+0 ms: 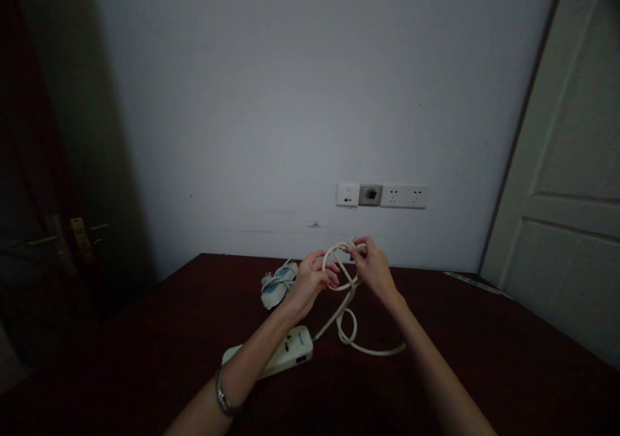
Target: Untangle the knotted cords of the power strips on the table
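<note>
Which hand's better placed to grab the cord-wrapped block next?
Likely left: the left hand is nearer the cord-wrapped block, the right hand farther, across the loop of white cable. Both hands hold that cable, so left would release first.

Near the far edge of the surface (484, 332), we see a cord-wrapped block (278, 285); above that edge, wall sockets (383, 196); past the right edge, a pale door (566, 197).

Indoor room: door (571, 165), wall sockets (404, 196)
</note>
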`<state>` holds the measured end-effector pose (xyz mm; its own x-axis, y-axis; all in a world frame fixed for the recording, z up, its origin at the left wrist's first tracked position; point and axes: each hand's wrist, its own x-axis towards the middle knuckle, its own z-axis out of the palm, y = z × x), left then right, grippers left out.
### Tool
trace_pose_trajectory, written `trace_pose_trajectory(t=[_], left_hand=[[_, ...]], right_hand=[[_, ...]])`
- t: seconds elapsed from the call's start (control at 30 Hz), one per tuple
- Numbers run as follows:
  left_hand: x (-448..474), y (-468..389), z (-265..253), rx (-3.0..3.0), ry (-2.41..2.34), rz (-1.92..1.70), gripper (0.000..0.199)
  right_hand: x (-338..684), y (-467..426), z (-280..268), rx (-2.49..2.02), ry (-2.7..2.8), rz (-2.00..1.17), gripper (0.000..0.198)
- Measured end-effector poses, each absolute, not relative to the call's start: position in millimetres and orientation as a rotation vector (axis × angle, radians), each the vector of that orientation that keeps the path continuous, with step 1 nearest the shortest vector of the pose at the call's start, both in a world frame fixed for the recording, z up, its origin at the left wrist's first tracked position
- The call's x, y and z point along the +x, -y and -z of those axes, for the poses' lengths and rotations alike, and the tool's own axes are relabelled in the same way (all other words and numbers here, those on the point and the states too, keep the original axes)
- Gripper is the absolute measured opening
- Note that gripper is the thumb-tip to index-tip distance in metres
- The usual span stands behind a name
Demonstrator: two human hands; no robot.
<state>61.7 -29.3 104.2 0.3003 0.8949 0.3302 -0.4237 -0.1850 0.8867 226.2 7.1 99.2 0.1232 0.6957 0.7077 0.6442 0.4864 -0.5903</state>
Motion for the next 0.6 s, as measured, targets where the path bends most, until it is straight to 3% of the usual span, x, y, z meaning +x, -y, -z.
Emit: trace_pose_trajectory(t=[0.1,0.2,0.4,0.6], left_hand=[[56,27,-106,1.239,-0.515,-1.160,0.024],[53,15,-100,1.334,-0.669,-1.192,0.034],[50,-2,-92,1.808,-1.030,-1.158,0.022],[49,6,-98,2.168,-1.287,-1.283,0.033]], right_hand=[[224,-7,-98,-1.193,1.652,-0.068,0.019],[222,-5,-98,-1.181,1.702,-0.053,0.019],[221,-8,-96,-1.164,1.707,0.009,0.021],[210,-10,-89,-1.138,1.702,0.124,0.027]])
